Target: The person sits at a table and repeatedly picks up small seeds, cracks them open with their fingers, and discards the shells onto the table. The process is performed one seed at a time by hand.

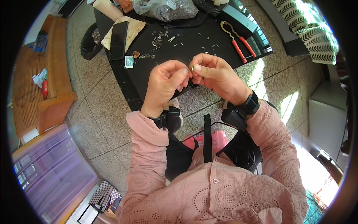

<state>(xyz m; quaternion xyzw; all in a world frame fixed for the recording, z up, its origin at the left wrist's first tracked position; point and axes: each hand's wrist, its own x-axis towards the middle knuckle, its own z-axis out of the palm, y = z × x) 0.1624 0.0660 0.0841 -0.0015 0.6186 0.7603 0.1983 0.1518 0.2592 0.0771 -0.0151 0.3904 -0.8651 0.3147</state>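
Observation:
Over the near edge of a black table [134, 84], my two hands meet at the fingertips. A small pale seed [193, 68] is pinched between the thumb and forefinger of my right hand [216, 74]. My left hand [169, 79] has its thumb and fingers curled together beside the seed; whether they grip anything is hidden. Just beyond the hands lie scattered sunflower seeds [157, 42] and a short row of seeds or shells [146, 56]. Behind them sits a clear plastic bag [170, 11] full of seeds.
A nutcracker [237, 44] with red handles lies right. Leftward are a black phone [118, 42] on crumpled paper [137, 28], a small printed packet [129, 62] and a pale cup [107, 9]. A black-lined bin [89, 47] stands beside the table. Below me is a pink case [219, 140].

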